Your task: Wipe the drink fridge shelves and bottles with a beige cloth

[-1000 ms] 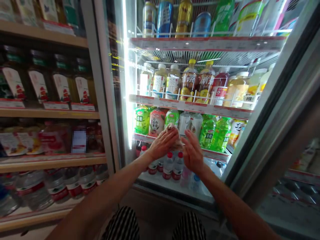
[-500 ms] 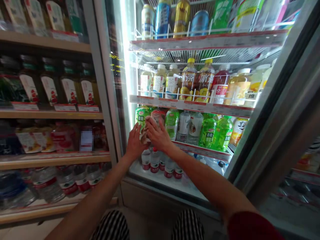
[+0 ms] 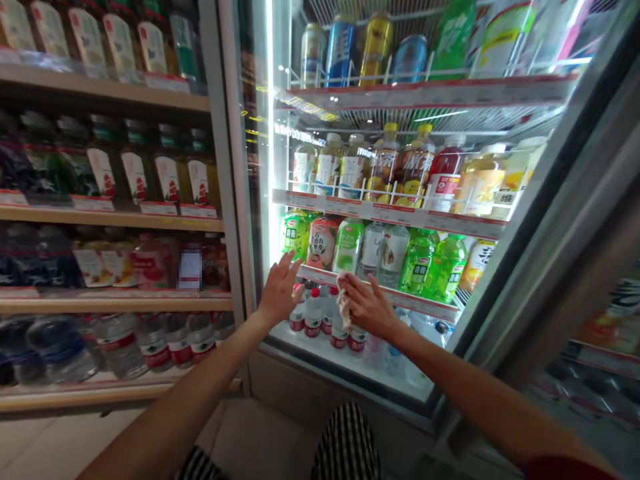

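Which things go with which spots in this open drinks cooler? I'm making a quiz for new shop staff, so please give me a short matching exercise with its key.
Things:
1. cloth
2. left hand
3. cans
4. small red-capped bottles

Places or states:
A. on the top shelf of the cooler
B. open, fingers spread, by the green bottles
C. on the cooler's bottom shelf
D. gripped in the right hand, at the shelf edge

Pairs: 1-D, 2-B, 3-A, 4-C
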### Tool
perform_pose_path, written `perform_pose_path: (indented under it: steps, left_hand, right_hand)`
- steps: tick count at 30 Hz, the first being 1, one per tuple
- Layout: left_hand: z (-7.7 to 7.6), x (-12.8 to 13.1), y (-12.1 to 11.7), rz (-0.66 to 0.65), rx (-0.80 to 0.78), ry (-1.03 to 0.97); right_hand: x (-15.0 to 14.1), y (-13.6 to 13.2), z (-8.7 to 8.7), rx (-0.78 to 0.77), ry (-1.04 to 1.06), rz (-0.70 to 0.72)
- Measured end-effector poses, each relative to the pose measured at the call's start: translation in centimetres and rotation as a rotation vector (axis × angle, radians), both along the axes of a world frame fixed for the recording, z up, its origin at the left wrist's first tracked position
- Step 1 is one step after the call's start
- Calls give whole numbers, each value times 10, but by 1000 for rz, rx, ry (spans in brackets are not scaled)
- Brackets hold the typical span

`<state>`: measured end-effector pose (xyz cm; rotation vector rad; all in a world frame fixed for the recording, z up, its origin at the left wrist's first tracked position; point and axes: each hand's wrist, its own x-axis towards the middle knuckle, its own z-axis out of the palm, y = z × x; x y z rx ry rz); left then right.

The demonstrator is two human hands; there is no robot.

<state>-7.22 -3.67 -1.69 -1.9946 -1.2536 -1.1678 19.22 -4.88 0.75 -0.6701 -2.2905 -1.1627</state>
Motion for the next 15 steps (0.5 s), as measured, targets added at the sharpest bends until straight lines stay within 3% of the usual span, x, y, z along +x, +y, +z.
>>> perform_pose_path:
  steps: [2,4,6,8,11,12,13,15]
  left_hand:
    - [4,-2,6,27,25,-100]
    - [10,-5,14,57,28,-219]
    - [13,-5,19,66,-2,-281]
    - [12,1,21,45,-41,-259]
    - [4,16,19,-22,-51,-171]
    - [2,20,18,-45,-39,-150]
    - [0,23,17,-64,-25,-138]
    - [-1,22,19,-68,1,-161]
  right_hand:
    - [36,-2,30,135,46,-37]
    - [75,-5,70,237,253,-178]
    - [102,-13,86,322,458,-275]
    - [111,-24,64,348,454,-293]
    - [101,-39,0,213,140,-255]
    - [98,-42,-13,166,65,-240]
    - [97,-43,-16,132,9,-229]
    - [103,-42,3,181,38,-233]
